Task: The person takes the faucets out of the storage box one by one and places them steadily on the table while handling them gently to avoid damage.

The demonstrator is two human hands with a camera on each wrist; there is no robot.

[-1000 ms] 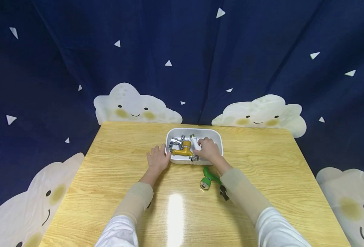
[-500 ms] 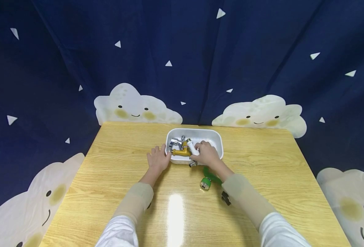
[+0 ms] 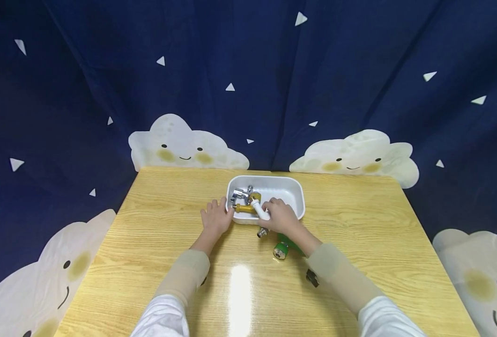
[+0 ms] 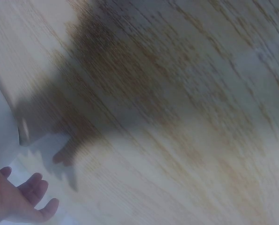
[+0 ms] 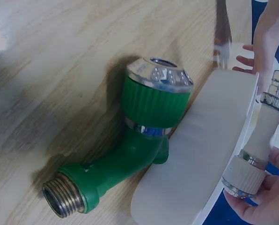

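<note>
In the head view, my right hand grips a white faucet over the front side of a white plastic tub. The right wrist view shows the fingers round the faucet's ribbed white knob, its metal spout end pointing away from the palm. My left hand rests at the tub's left edge with fingers spread. Inside the tub lie a yellow faucet and chrome fittings, partly hidden by the white faucet.
A green faucet with a chrome-topped knob lies on the wooden table in front of the tub, partly under my right forearm in the head view. A dark blue curtain with clouds hangs behind the table.
My right hand has lifted the white faucet and drawn it toward me, tilting it over the tub's front rim. The left hand stays where it was.
</note>
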